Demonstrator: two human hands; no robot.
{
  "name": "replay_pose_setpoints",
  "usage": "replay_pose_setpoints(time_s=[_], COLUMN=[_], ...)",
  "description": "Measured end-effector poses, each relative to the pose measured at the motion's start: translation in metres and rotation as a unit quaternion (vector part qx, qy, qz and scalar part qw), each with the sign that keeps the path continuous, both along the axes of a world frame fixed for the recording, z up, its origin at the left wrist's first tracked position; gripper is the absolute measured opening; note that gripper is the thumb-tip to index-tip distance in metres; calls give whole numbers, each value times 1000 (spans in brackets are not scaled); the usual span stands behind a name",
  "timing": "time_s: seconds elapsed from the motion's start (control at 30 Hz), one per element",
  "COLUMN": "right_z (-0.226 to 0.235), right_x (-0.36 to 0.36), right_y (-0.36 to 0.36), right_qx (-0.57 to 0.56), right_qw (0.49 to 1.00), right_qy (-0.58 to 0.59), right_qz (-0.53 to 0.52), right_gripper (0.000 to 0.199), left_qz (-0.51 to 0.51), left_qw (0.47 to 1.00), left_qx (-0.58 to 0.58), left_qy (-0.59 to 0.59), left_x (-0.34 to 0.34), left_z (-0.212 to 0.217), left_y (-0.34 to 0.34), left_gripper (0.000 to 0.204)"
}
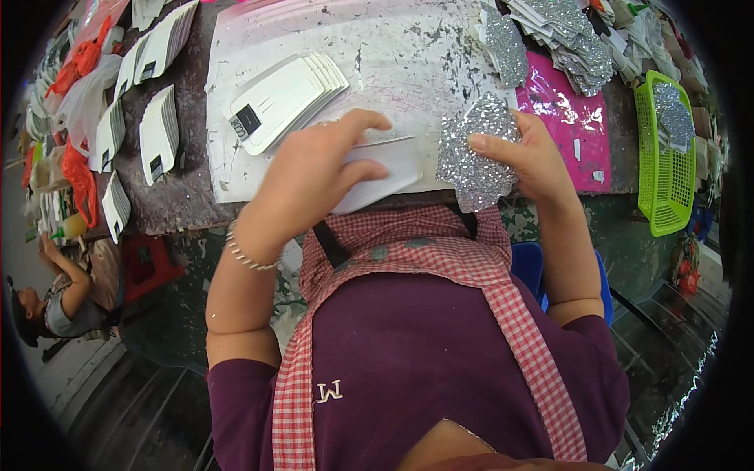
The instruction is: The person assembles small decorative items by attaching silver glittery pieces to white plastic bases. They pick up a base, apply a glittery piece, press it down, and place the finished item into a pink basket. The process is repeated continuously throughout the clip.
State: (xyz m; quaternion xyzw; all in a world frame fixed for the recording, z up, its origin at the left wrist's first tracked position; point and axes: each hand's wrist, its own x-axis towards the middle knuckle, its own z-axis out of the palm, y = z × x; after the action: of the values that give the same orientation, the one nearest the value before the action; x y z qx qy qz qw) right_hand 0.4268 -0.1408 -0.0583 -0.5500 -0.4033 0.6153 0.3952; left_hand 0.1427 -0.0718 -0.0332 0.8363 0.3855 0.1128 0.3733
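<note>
1. The worktable (pixel 181 196) is stretching across the far half of the scene, its dark top scuffed and paint-flecked, with a worn white sheet (pixel 408 55) lying flat over the middle.
2. A green plastic basket (pixel 664 169) with a slotted, grid-like wall is sitting at the right end of the table, holding a glittery piece.
3. A glossy pink sheet (pixel 569 106) is lying to the right of the white one, wrinkled and shining.
4. A heap of silver glitter pieces (pixel 561 35) is piling up at the far right; too many to count.
5. One fanned stack of smooth white cards (pixel 287 98) is lying on the white sheet, a small black patch on the top card.
6. At least five more white card stacks (pixel 157 133) are leaning in rows at the far left.
7. The left hand (pixel 310 177) is pressing down on one white card (pixel 389 165) at the near edge of the table, fingers slightly spread and curled over it.
8. The right hand (pixel 534 153) is pinching one silver glitter piece (pixel 475 153), rough, sparkly and wavy-edged, thumb on its face and fingers behind, just right of the white card.
</note>
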Motion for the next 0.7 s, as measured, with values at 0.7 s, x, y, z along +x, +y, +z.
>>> replay_pose_setpoints(time_s=[0.7], right_z=[-7], right_x=[-14], right_y=[47], right_qx=[5], right_qw=[973], right_qy=[-171], right_qz=[154], right_gripper=[36], left_qz=[12], left_qw=[968], left_qx=[249], left_qy=[-33], left_x=[11], left_z=[-47], left_y=[-41], left_gripper=[29])
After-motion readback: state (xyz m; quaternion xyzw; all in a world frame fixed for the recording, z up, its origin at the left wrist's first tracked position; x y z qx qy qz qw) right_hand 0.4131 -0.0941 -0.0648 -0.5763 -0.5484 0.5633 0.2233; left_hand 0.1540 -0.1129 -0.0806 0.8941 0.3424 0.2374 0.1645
